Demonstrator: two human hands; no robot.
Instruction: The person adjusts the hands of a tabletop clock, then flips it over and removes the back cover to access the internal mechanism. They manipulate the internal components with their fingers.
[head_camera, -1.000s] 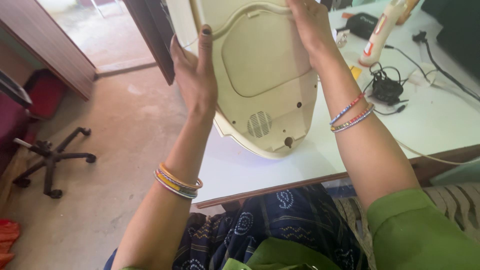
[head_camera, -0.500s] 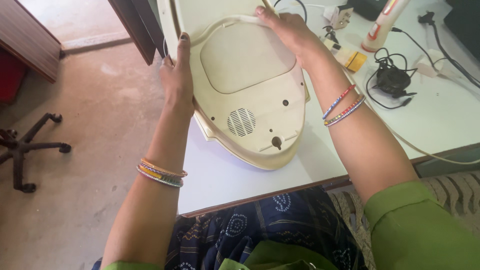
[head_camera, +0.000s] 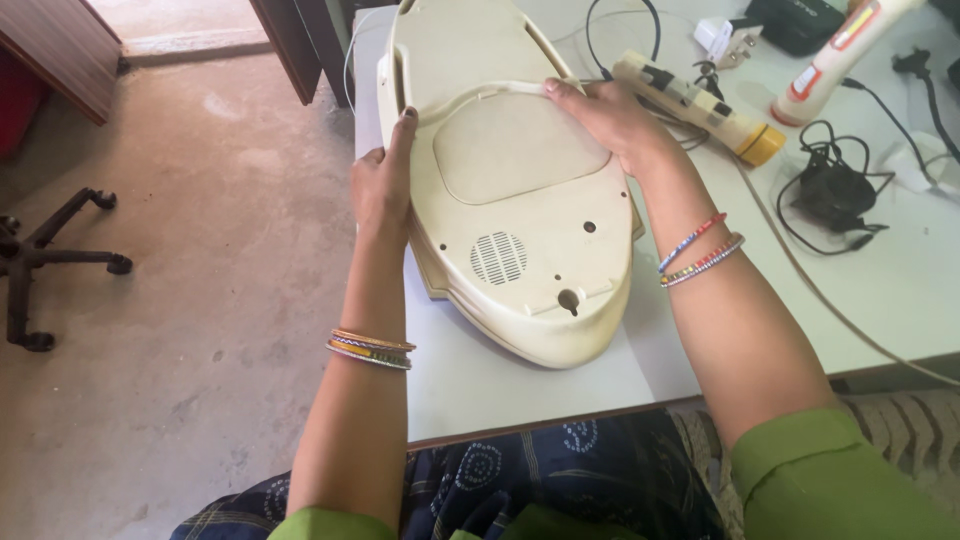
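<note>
A large cream plastic appliance housing (head_camera: 515, 200) lies underside up on the white table (head_camera: 500, 385), with a round vent grille and a small knob near its near end. My left hand (head_camera: 385, 180) grips its left edge, fingers pointing away from me. My right hand (head_camera: 610, 120) rests on its upper right side, fingers pressed along a raised ridge. Both wrists wear several coloured bangles.
To the right on the table lie a cream torch with a yellow end (head_camera: 700, 105), a white and red tube (head_camera: 835, 55), a black adapter with coiled cable (head_camera: 835, 195) and a white plug (head_camera: 720, 40). An office chair base (head_camera: 45, 265) stands on the concrete floor at left.
The housing has come down from a raised, tilted position and now lies flat on the table. Both hands stayed on its sides and moved down with it.
</note>
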